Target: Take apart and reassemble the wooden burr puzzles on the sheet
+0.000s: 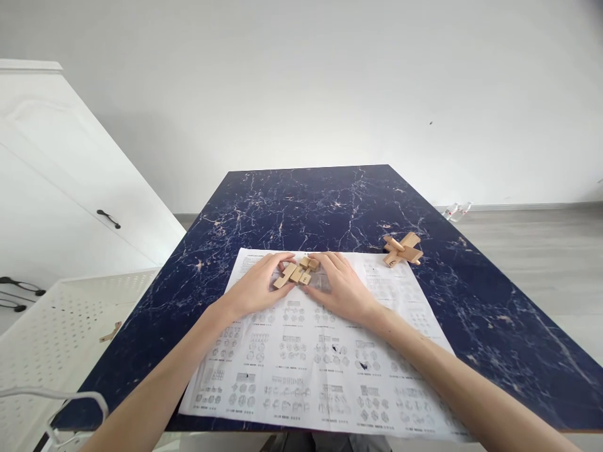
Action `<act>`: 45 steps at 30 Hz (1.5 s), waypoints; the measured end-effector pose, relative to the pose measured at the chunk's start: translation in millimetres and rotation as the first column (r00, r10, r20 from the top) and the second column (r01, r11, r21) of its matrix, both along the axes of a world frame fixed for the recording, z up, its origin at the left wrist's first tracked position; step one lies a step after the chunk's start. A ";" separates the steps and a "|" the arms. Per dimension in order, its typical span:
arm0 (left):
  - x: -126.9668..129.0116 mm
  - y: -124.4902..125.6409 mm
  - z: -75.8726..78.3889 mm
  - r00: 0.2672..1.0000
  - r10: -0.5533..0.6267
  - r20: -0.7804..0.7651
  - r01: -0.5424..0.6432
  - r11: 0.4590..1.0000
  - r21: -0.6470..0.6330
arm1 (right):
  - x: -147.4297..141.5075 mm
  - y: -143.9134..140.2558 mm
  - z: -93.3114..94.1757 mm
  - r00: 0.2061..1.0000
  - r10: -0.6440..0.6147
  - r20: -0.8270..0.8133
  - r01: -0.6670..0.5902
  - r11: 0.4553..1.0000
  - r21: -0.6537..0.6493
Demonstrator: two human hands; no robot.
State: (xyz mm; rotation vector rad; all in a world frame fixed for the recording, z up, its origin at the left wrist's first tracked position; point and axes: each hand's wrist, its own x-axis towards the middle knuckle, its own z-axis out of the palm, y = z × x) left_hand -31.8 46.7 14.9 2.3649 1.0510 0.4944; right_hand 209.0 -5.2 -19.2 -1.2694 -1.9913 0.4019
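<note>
Several small notched wooden puzzle pieces [296, 272] lie close together on a large printed sheet [292, 351], between my two hands. My left hand [257, 282] curves round their left side, thumb and fingers touching the outer pieces. On the other side, my right hand [339, 282] has its fingertips and thumb against the pieces at the right. A dark mark shows on one piece's end. An assembled wooden burr puzzle [402, 249] rests at the sheet's far right corner, apart from both hands.
The sheet, printed with rows of small diagrams, covers the near part of a dark blue marbled table [311, 207]. A white perforated basket [56, 326] stands at the left with a wooden piece [110, 331] in it. A white cabinet [70, 163] is beyond; plastic bottles [458, 211] stand on the floor.
</note>
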 end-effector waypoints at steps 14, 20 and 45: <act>0.6 5.4 -6.5 0.941 0.295 0.164 -0.296 0.955 -0.018 | 6.6 1.1 17.2 0.832 -0.172 -0.527 -0.046 0.926 -0.374; 12.6 -0.8 -1.0 0.819 0.358 0.448 -0.101 0.859 -0.502 | 8.7 1.2 20.7 0.604 -0.133 -0.786 -0.352 0.840 -0.413; 11.4 -6.8 -16.8 0.962 0.251 0.103 -0.268 0.939 0.215 | 6.4 -2.4 19.5 0.653 -0.159 -0.741 -0.273 0.863 -0.426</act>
